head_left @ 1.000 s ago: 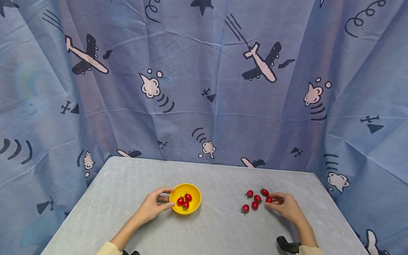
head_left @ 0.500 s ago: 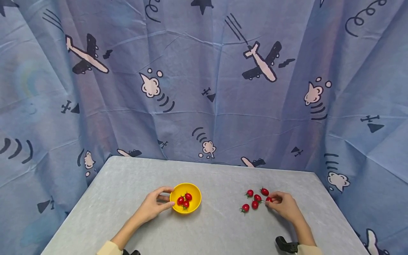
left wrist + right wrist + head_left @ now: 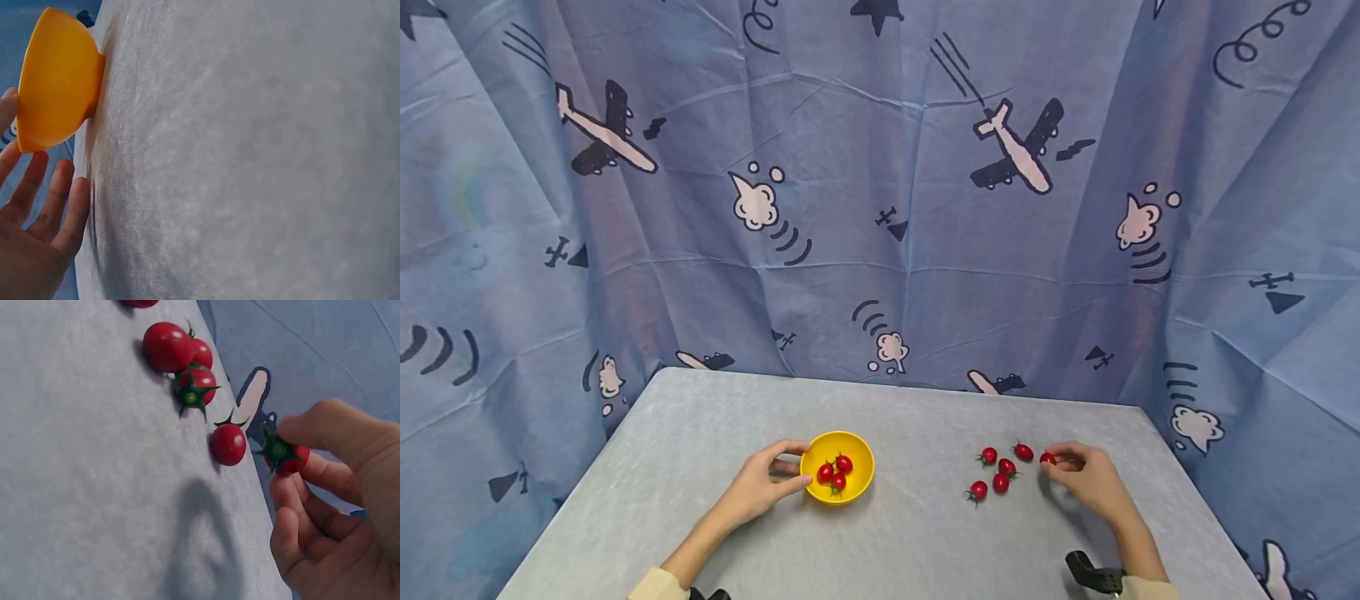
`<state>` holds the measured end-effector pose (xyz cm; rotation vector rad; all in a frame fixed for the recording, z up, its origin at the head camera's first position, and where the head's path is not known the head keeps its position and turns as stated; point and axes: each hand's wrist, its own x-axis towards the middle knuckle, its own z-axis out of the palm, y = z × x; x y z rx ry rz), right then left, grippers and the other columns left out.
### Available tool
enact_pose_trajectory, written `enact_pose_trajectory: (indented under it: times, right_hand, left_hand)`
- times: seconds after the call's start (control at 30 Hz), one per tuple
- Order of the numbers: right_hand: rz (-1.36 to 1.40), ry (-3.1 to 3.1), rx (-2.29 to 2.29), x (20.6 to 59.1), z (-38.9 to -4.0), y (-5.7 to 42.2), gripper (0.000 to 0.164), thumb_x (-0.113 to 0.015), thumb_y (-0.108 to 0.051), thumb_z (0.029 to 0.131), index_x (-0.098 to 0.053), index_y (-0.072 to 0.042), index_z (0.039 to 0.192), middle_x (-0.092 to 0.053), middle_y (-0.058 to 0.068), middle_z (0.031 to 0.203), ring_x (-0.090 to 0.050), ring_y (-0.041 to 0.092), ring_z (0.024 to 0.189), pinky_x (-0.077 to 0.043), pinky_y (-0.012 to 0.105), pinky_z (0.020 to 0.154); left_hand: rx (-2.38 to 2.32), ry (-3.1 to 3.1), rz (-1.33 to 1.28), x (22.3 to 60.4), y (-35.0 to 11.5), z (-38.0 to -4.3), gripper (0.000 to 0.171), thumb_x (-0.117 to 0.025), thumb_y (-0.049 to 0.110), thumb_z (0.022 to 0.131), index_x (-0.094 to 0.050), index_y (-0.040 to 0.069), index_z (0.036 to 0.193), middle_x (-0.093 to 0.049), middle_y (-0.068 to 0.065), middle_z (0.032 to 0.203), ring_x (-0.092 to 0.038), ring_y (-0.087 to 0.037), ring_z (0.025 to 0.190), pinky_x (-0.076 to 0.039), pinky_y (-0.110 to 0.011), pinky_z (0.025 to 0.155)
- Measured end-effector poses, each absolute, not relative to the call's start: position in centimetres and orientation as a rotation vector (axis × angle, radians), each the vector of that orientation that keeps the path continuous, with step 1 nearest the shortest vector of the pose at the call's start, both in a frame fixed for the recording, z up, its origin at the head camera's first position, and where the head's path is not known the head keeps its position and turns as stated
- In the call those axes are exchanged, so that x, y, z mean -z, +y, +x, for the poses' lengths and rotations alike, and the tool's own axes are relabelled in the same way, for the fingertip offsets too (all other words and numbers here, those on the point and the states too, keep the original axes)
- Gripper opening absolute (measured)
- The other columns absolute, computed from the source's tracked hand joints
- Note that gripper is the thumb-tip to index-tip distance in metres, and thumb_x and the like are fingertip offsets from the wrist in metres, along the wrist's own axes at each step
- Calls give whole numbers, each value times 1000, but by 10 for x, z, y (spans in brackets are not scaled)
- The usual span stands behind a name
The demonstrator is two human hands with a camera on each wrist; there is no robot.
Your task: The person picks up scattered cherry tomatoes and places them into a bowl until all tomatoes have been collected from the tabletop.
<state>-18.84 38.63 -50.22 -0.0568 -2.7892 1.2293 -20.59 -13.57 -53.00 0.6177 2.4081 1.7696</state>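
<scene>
In the head view a yellow bowl (image 3: 860, 468) stands on the table left of centre, with 3 cherry tomatoes (image 3: 826, 473) inside. My left hand (image 3: 758, 486) holds the bowl at its left side, thumb and index finger at the rim. The left wrist view shows its other fingers (image 3: 76, 209) spread below the bowl. Over on the right, my right hand (image 3: 1093, 482) pinches a cherry tomato (image 3: 291, 461) between thumb and fingers; its green calyx faces the wrist camera. The held tomato is lifted above the table, and the hand's shadow falls on the surface below.
Several loose cherry tomatoes (image 3: 1001, 482) lie grouped on the grey table (image 3: 917, 533), just left of my right hand. A blue curtain (image 3: 820, 125) printed with planes hangs behind the table's far edge.
My right hand has taken hold of a cherry tomato at the group's right side and moved right and slightly up with it. My left hand and the bowl stay where they were.
</scene>
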Motion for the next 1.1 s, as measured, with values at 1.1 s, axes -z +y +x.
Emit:
enact_pose_trajectory:
  times: [1.1]
  right_hand:
    - [269, -2657, -1422, 488, -202, 327, 30, -80, -4, 88, -69, 7, 114, -70, 7, 93, -65, 19, 82, -55, 26, 70]
  left_hand:
    - [-1755, 2410, 593, 530, -136, -206, 47, -80, 13, 90, -61, 4, 133, -60, -20, 130, -67, -29, 101, -58, -35, 85]
